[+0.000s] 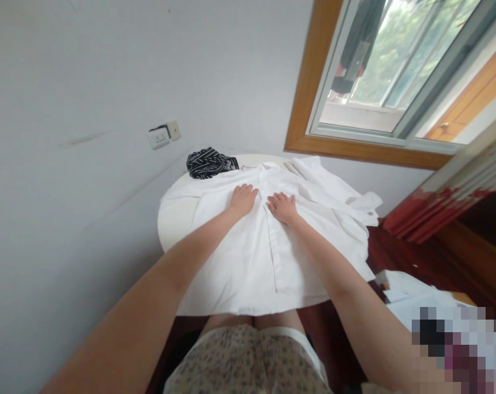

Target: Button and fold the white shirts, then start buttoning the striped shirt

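Note:
A white button-up shirt [235,262] lies spread over a round white table [171,224], its front placket running down the middle and its hem hanging over the near edge. My left hand [243,200] rests on the shirt just left of the placket, fingers stretched out. On the other side of the placket, my right hand [282,208] lies on the cloth with its fingers spread. One sleeve [338,189] reaches out to the right past the table. Neither hand grips the fabric.
Black cloth with white stripes [209,162] sits bunched at the table's back left. Behind stands a wall with a socket [159,138]. A wood-framed window [297,131] is at the back right, a red and white curtain [420,213] beside it. Papers [412,298] lie at the lower right.

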Demonstrator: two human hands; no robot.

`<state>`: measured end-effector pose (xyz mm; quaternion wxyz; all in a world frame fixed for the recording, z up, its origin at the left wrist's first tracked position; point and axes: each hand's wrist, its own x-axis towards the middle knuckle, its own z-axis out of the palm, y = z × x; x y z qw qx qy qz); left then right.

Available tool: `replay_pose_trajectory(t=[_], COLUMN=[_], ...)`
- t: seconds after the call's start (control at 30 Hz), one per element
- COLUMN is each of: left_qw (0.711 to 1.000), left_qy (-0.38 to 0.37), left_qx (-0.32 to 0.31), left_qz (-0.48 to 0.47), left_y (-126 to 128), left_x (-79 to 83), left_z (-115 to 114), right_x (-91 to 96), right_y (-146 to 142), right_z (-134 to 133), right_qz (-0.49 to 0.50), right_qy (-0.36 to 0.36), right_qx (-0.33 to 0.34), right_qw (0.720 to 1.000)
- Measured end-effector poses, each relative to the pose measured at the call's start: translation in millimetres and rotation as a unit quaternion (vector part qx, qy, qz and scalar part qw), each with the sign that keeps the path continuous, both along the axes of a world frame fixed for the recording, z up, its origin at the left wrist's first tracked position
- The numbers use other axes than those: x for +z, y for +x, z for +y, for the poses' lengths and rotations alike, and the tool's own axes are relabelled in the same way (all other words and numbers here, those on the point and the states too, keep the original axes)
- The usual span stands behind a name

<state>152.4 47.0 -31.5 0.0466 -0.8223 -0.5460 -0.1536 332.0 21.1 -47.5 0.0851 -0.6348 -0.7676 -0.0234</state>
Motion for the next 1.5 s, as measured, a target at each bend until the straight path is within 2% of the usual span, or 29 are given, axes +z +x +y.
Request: replay_pose_trajectory(t=[0.1,0.2,0.37,0.43,0.53,0.63,0.7,0.73,0.8,0.9,1.0,1.2,1.37,1.5], left_qw=[0.999,0.994,0.981,0.963,0.917,0.865,0.852,0.857,0.884,0.945,0.976,0.983,0.988,0.989], left_qy=[-0.035,-0.109,-0.193,-0.264,-0.356,-0.41,-0.423,-0.418,-0.38,-0.268,-0.18,-0.142,-0.127,-0.131], left_qx=[0.006,0.006,0.003,0.015,0.029,0.024,0.018,0.016,0.007,-0.04,-0.085,-0.106,-0.087,-0.073], left_qz=[-0.03,-0.015,-0.004,-0.049,-0.18,-0.288,-0.307,-0.302,-0.272,-0.185,-0.089,-0.041,-0.019,0.002], left_y=[8,10,5,0,-9,-17,-20,-20,-20,-18,-16,-11,-8,-5], left_x=[11.7,15.3,15.1,15.3,14.1,10.2,6.5,4.4,0.6,-2.3,-1.1,-2.0,-11.0,-11.4], left_z=[-23,-38,-35,-28,-21,-17,-16,-16,-17,-21,-25,-29,-32,-36], right_x=[10.4,16.2,8.5,5.0,4.8,8.2,10.0,10.6,11.2,11.6,10.9,6.8,5.8,7.2], right_y=[0,-1,-11,-13,-11,-5,-1,0,0,-3,-7,-15,-16,-16], right_z=[-12,-24,-37,-38,-35,-30,-29,-29,-30,-35,-40,-44,-44,-44], right_qz=[0.001,0.026,0.083,0.096,0.118,0.138,0.143,0.144,0.142,0.137,0.12,0.05,0.027,0.033], right_qy=[0.044,0.014,-0.018,-0.017,-0.018,-0.03,-0.035,-0.037,-0.041,-0.048,-0.047,-0.036,-0.04,-0.043], right_qx=[0.025,0.048,0.02,0.008,0.001,0.015,0.026,0.03,0.033,0.027,0.013,0.0,-0.006,-0.009], right_qw=[0.999,0.998,0.996,0.995,0.993,0.99,0.989,0.988,0.988,0.989,0.992,0.998,0.999,0.998])
